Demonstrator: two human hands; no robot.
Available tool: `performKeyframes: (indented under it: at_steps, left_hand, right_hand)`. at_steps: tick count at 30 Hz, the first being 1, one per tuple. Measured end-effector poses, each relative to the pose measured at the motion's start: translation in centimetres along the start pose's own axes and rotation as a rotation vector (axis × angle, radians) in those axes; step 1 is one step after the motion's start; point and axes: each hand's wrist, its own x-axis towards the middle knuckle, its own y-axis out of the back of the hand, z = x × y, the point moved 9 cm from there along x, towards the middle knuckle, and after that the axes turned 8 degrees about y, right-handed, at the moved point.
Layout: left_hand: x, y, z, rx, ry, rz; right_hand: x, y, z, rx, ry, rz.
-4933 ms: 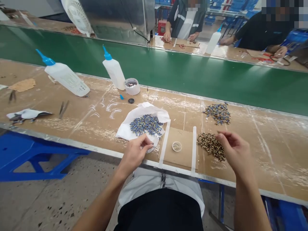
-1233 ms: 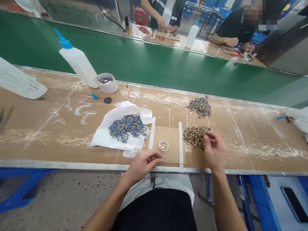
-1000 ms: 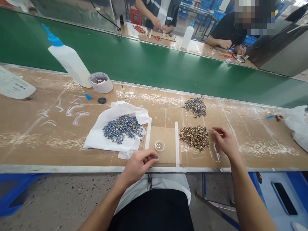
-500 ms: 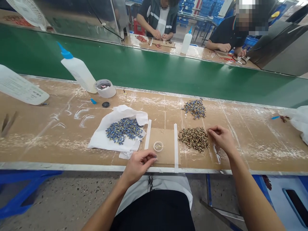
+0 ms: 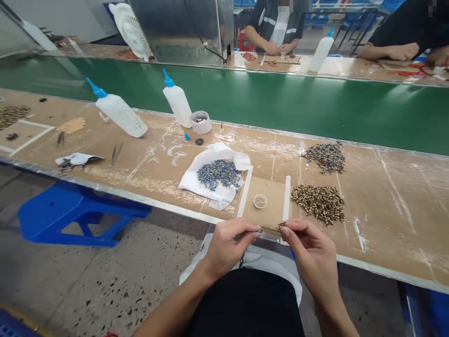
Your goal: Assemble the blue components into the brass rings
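Note:
My left hand [image 5: 229,243] pinches a small blue part at its fingertips, just below the table's front edge. Facing it, my right hand [image 5: 308,250] pinches a small brass ring, fingertips nearly meeting the left ones. Above them lies a cardboard square [image 5: 268,206] framed by two white strips, with a small clear cap [image 5: 260,201] on it. A white cloth [image 5: 196,182] holding a heap of blue parts [image 5: 219,173] lies to its left. A heap of brass rings [image 5: 320,203] lies to its right, and a mixed blue-and-brass heap [image 5: 326,157] sits farther back.
Two white glue bottles with blue nozzles [image 5: 119,112] [image 5: 177,100] and a tape roll [image 5: 201,122] stand at the back left. A green conveyor belt [image 5: 280,103] runs behind the table. Other people work across it [image 5: 277,28]. A blue stool [image 5: 70,215] sits below left; a fan [image 5: 131,30] stands far back.
My right hand left the brass heap and came in to meet my left hand at the table's front edge. The view swung left, showing the second bottle and the stool.

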Motion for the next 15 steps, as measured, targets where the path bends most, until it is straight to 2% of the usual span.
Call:
performKeyframes:
  at_steps: [4,11,15]
  left_hand:
    - [-0.6,-0.5,0.8,0.060,-0.005,0.021]
    - [-0.6,-1.5,1.1,0.082,-0.013,0.014]
    - [-0.1,-1.7,1.1,0.107,-0.034,-0.024]
  right_hand:
    - [-1.1,-1.7,0.6,0.102,-0.093,-0.041]
    - [-2.4,-2.1,1.7,0.167,-0.218,-0.063]
    - [-2.0,-2.3,2.0,0.173,-0.204,-0.102]
